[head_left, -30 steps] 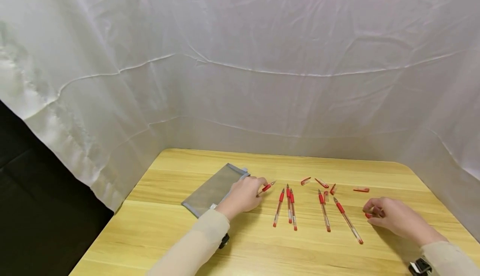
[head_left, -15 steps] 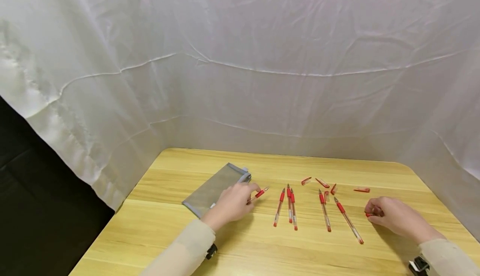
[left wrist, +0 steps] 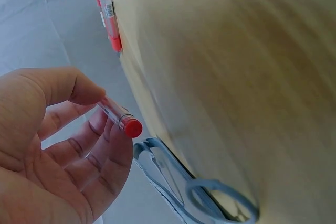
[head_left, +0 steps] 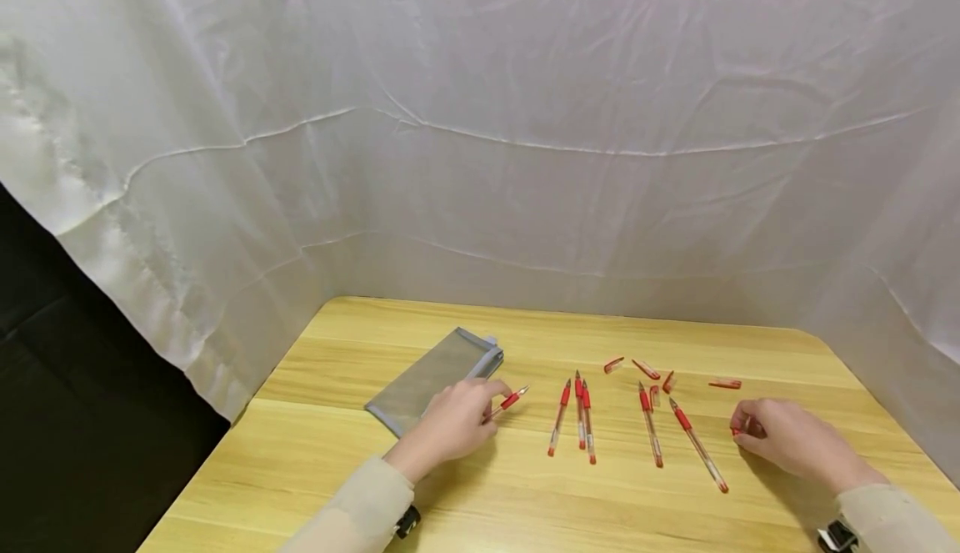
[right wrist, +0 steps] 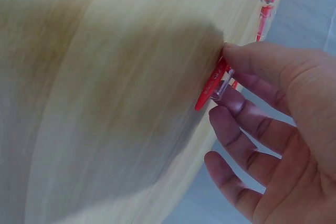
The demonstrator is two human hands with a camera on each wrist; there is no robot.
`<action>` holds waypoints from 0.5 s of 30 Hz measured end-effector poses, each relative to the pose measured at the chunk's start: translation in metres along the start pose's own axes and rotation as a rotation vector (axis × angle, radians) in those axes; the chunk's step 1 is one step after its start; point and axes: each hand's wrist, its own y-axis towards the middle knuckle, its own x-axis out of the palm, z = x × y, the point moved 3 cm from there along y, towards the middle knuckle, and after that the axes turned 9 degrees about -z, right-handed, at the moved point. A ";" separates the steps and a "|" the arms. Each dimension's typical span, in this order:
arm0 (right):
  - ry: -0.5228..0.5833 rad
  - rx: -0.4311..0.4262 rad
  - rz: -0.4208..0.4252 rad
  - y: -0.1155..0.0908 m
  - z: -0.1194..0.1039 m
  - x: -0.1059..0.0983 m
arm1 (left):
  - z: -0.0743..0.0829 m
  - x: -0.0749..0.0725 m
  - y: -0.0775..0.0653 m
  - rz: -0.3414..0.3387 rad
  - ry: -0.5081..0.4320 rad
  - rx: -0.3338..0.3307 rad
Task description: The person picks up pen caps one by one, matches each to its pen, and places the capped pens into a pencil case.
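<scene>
My left hand (head_left: pixel 459 416) pinches an uncapped red gel pen (head_left: pixel 510 400) between thumb and fingers, its metal tip pointing right and away. In the left wrist view the pen's red end plug (left wrist: pixel 132 128) faces the camera. Beside that hand lies a grey zip pouch (head_left: pixel 431 374), partly behind the fingers. My right hand (head_left: pixel 791 438) pinches a red pen cap (right wrist: pixel 212 83) with a clear sleeve, low over the table. Between the hands lie several uncapped red pens, among them a pen (head_left: pixel 698 444) nearest the right hand and a pen (head_left: pixel 558 417) nearest the left.
Loose red caps lie toward the back of the wooden table (head_left: pixel 600 511), including one cap (head_left: pixel 724 383) behind the right hand and another cap (head_left: pixel 613 364) behind the pens. White cloth (head_left: pixel 525 161) hangs round the table's back and sides.
My left hand has drawn back toward the near left with its pen, uncovering more of the pouch. The right hand stays nearly still, pinching the cap.
</scene>
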 end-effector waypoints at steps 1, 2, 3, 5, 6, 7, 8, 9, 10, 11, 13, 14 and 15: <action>0.002 0.006 0.001 0.000 0.000 0.000 | -0.001 0.000 -0.001 -0.001 -0.006 -0.001; 0.007 0.014 0.000 0.000 0.000 0.000 | -0.001 0.000 -0.002 -0.002 -0.012 -0.002; 0.015 0.018 0.001 0.000 0.000 0.001 | -0.001 0.001 -0.003 -0.002 -0.017 -0.002; 0.027 0.036 0.009 -0.001 0.001 0.001 | -0.002 0.001 -0.005 -0.003 -0.028 -0.003; 0.037 0.042 0.014 -0.001 0.001 0.000 | -0.003 0.001 -0.005 -0.003 -0.032 -0.002; 0.059 0.046 0.014 -0.002 0.001 0.000 | -0.003 0.001 -0.006 -0.002 -0.037 -0.002; 0.081 0.052 0.018 -0.003 0.001 0.000 | -0.004 0.002 -0.006 -0.002 -0.043 -0.003; 0.101 0.057 0.025 -0.004 0.001 -0.001 | -0.005 0.002 -0.007 -0.001 -0.047 -0.003; 0.119 0.063 0.037 -0.004 0.002 -0.002 | -0.005 0.002 -0.007 -0.001 -0.053 -0.003; 0.140 0.062 0.052 -0.005 0.002 -0.002 | -0.006 0.002 -0.008 0.000 -0.057 -0.003; 0.191 0.067 0.082 -0.006 0.003 -0.003 | -0.006 0.002 -0.009 0.003 -0.068 0.001; 0.206 0.074 0.103 -0.007 0.003 -0.004 | -0.007 0.002 -0.009 0.003 -0.075 0.003; 0.222 0.079 0.124 -0.008 0.004 -0.005 | -0.007 0.003 -0.009 0.004 -0.082 0.008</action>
